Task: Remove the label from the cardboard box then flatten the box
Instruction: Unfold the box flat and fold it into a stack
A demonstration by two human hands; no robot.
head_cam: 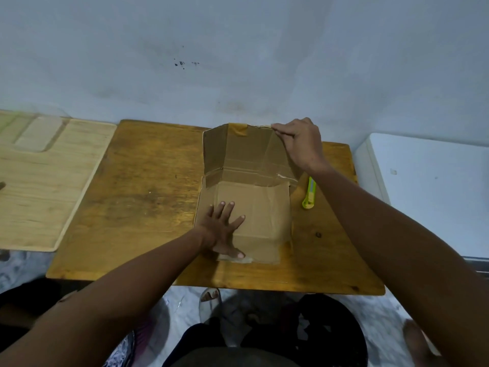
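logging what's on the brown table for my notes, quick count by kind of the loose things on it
cardboard box: 1, partly flattened, left hand pressing on it, right hand gripping its raised flap
utility knife, yellow-green: 1, lying right of the box
total: 2 on the brown wooden table

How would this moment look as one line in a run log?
stage: flattening | left hand: flat on box | right hand: pinching far flap edge | cutter: on table, right of box
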